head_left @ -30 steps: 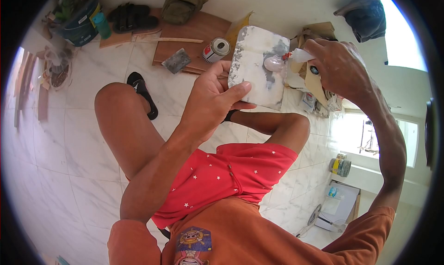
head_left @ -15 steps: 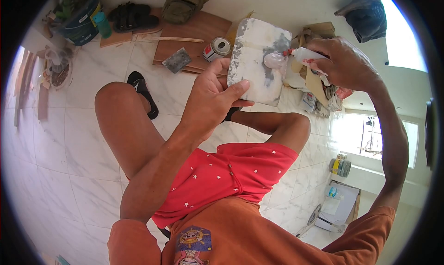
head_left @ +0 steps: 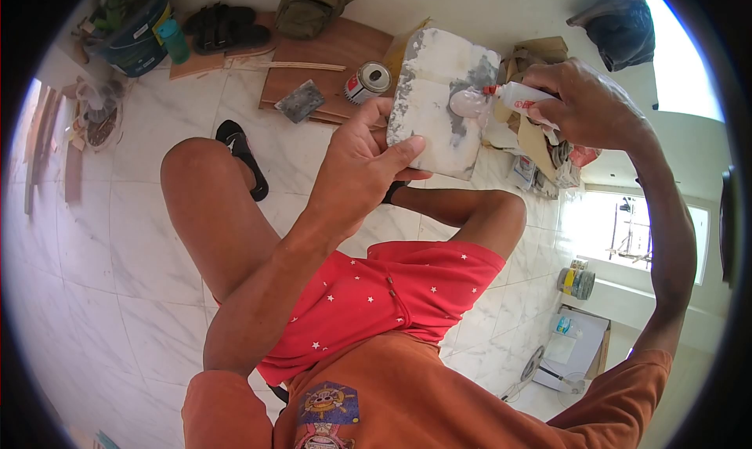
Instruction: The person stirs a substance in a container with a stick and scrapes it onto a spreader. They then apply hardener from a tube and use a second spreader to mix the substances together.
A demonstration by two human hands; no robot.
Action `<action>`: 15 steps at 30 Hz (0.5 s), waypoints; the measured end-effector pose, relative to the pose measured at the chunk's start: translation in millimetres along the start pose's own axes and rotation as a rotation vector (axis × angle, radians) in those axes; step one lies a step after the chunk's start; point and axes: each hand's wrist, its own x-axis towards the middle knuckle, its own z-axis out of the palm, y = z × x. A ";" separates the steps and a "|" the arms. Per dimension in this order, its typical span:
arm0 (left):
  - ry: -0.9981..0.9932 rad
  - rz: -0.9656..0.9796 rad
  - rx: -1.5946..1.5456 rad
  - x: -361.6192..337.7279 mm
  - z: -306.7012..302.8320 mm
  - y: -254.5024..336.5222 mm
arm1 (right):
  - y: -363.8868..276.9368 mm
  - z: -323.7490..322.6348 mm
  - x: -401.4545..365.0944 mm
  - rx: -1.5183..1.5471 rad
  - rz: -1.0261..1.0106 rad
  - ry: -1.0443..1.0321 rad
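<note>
My left hand (head_left: pixel 368 158) grips the near left edge of a mixing board (head_left: pixel 427 77), thumb on top and fingers beneath. The board is coated with dried white and grey smears. On its right half sits a glossy, pale pinkish-white lump of putty (head_left: pixel 468 103). My right hand (head_left: pixel 583 104) is closed around a white squeeze tube (head_left: pixel 520 97) with red print. Its red tip (head_left: pixel 490 90) points left, right at the upper edge of the lump.
A tin can (head_left: pixel 366 82) and a grey-smeared plate (head_left: pixel 300 102) stand near brown boards (head_left: pixel 301 57) by the wall. Scraps of cardboard (head_left: pixel 540 54) pile up beyond the board. Sandals (head_left: pixel 223 30), a backpack (head_left: pixel 313 9) and a teal bottle (head_left: pixel 173 42) sit at the back left.
The tube has tilted a little, and its red tip has shifted slightly right and down. The board in my left hand has moved only slightly.
</note>
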 end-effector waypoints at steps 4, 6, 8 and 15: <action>0.000 -0.005 0.009 0.3 0.1 0.6 | -2.0 -0.5 -1.9 -0.023 0.014 0.020; -0.003 0.000 0.005 0.3 -0.2 -0.2 | -2.4 -1.3 -1.4 -0.020 0.031 0.005; -0.003 0.001 0.007 0.4 0.0 -0.2 | -3.2 -1.7 -1.1 -0.022 0.036 -0.002; -0.009 -0.007 0.008 0.1 -0.6 0.6 | -9.9 -11.6 3.4 -0.135 0.113 -0.172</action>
